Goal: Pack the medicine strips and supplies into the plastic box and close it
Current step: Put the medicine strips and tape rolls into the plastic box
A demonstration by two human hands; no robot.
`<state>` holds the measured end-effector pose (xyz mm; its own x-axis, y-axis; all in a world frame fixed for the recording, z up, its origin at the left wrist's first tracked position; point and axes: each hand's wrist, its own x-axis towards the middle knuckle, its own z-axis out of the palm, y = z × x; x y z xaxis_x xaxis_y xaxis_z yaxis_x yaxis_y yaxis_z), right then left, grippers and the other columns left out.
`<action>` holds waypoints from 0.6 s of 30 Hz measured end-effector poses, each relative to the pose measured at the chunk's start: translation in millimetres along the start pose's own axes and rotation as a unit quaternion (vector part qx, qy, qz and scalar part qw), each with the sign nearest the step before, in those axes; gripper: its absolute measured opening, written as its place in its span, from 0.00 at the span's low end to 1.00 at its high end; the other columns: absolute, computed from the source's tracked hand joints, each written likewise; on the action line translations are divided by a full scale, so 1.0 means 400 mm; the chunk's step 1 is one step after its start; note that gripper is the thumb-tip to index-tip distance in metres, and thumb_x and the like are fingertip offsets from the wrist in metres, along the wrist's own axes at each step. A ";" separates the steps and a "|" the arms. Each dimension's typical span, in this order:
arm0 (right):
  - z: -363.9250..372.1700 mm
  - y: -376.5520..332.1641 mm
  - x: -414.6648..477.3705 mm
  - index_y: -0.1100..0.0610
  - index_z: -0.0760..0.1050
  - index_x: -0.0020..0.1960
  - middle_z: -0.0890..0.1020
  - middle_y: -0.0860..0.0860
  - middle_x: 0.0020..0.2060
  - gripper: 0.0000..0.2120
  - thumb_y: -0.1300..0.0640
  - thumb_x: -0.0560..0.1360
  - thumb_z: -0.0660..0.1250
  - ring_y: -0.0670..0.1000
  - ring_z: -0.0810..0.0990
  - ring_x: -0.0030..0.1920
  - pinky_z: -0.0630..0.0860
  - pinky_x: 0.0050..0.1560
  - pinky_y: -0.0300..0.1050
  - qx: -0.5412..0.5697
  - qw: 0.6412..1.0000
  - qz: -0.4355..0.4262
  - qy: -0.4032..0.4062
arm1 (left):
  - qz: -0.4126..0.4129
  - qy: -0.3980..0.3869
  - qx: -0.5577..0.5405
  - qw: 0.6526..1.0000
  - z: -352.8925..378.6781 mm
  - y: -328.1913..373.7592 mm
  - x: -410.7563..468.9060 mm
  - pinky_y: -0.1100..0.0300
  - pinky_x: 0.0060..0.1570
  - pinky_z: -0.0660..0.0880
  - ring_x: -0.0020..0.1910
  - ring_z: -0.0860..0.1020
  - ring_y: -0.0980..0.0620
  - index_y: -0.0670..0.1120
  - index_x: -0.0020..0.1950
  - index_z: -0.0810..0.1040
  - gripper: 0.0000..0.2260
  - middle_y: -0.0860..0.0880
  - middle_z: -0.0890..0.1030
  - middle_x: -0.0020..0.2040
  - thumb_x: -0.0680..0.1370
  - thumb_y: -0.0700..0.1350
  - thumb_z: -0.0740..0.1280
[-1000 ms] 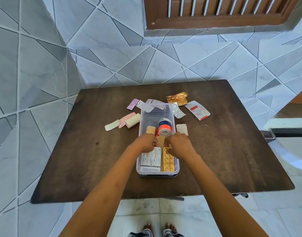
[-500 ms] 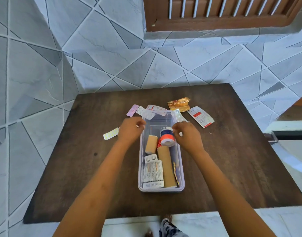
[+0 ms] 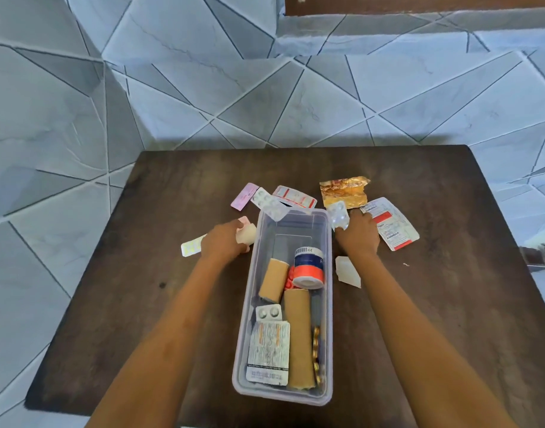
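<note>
A clear plastic box [image 3: 326, 304] stands open in the middle of the table. Inside lie two tan bandage rolls [image 3: 299, 338], a blue and orange tape roll [image 3: 308, 267] and a printed silver strip [image 3: 268, 350]. My left hand [image 3: 223, 242] is just left of the box, closed on a cream bandage roll [image 3: 246, 233]. To the right of the box, my right hand [image 3: 357, 234] grips a silver blister strip [image 3: 339, 216], and its fingertips touch a red and white strip [image 3: 391, 225].
Behind the box lie a gold foil strip [image 3: 343, 189], a pink strip [image 3: 243, 196], a silver blister strip [image 3: 269, 203] and a red-edged strip [image 3: 296, 196]. A pale yellow strip [image 3: 191, 247] lies left. A white pad [image 3: 347, 271] lies right. The brown table [image 3: 141, 288] meets a tiled wall.
Both hands left the inside of the box and spread outward. The left one closed on the cream roll, the right one took the silver blister strip. The camera tipped downward and closer.
</note>
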<state>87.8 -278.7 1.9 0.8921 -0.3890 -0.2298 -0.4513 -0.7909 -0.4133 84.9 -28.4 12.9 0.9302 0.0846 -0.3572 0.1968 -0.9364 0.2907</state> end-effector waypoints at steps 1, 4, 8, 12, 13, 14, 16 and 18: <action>0.007 0.002 0.007 0.61 0.67 0.65 0.73 0.61 0.64 0.22 0.55 0.74 0.67 0.61 0.74 0.62 0.74 0.61 0.54 -0.011 1.000 0.002 -0.006 | -0.003 0.002 0.003 1.000 0.003 0.001 0.002 0.50 0.58 0.75 0.60 0.76 0.42 0.49 0.67 0.71 0.27 0.44 0.78 0.64 0.70 0.48 0.73; 0.020 0.011 0.014 0.61 0.65 0.66 0.71 0.62 0.65 0.25 0.57 0.73 0.68 0.62 0.72 0.64 0.72 0.62 0.54 -0.030 0.999 0.012 -0.012 | -0.023 0.006 0.020 1.000 -0.008 -0.001 0.002 0.52 0.54 0.76 0.57 0.78 0.43 0.48 0.64 0.74 0.24 0.45 0.80 0.60 0.69 0.51 0.72; 0.024 0.015 0.013 0.61 0.66 0.66 0.72 0.63 0.64 0.24 0.57 0.73 0.69 0.62 0.74 0.62 0.73 0.61 0.55 -0.027 0.999 0.030 -0.005 | -0.040 0.059 -0.030 0.997 -0.078 0.014 -0.038 0.53 0.49 0.74 0.54 0.79 0.41 0.45 0.61 0.72 0.22 0.43 0.80 0.57 0.72 0.54 0.68; 0.016 0.012 0.013 0.62 0.67 0.64 0.73 0.63 0.62 0.25 0.56 0.71 0.70 0.62 0.75 0.61 0.75 0.60 0.57 -0.004 0.997 0.072 -0.029 | 0.068 -0.011 -0.119 0.990 -0.128 0.066 -0.118 0.49 0.55 0.77 0.57 0.78 0.39 0.52 0.72 0.59 0.28 0.41 0.77 0.62 0.75 0.48 0.67; 0.015 0.013 0.013 0.62 0.67 0.64 0.73 0.64 0.62 0.26 0.56 0.70 0.71 0.63 0.75 0.61 0.75 0.59 0.57 0.002 0.996 0.082 -0.035 | 0.087 -0.038 -0.113 0.989 -0.124 0.079 -0.133 0.49 0.55 0.77 0.57 0.77 0.39 0.53 0.71 0.60 0.26 0.41 0.77 0.62 0.75 0.47 0.66; 0.011 0.012 0.011 0.63 0.66 0.64 0.73 0.64 0.62 0.28 0.56 0.69 0.72 0.63 0.74 0.61 0.75 0.59 0.58 0.008 0.995 0.092 -0.040 | 0.097 -0.055 -0.095 0.989 -0.117 0.090 -0.145 0.49 0.55 0.77 0.57 0.77 0.40 0.53 0.70 0.62 0.24 0.41 0.77 0.62 0.76 0.47 0.65; 0.009 0.014 0.006 0.63 0.65 0.65 0.72 0.64 0.63 0.30 0.56 0.68 0.73 0.63 0.73 0.62 0.74 0.61 0.58 0.019 0.993 0.106 -0.042 | 0.099 -0.051 -0.050 0.993 -0.103 0.105 -0.161 0.50 0.53 0.76 0.57 0.77 0.42 0.51 0.68 0.64 0.22 0.41 0.78 0.62 0.75 0.50 0.65; 0.006 0.012 -0.001 0.63 0.64 0.66 0.71 0.64 0.64 0.32 0.56 0.68 0.73 0.63 0.72 0.63 0.73 0.62 0.58 0.032 0.992 0.118 -0.037 | 0.095 -0.033 -0.027 0.995 -0.097 0.109 -0.172 0.52 0.51 0.76 0.57 0.78 0.44 0.50 0.67 0.66 0.22 0.44 0.78 0.62 0.74 0.52 0.66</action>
<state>85.2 -281.3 -2.4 0.7590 -0.5219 -0.3893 -0.6494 -0.6498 -0.3950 41.6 -62.0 84.7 0.9300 -0.1163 -0.3486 0.0375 -0.9137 0.4048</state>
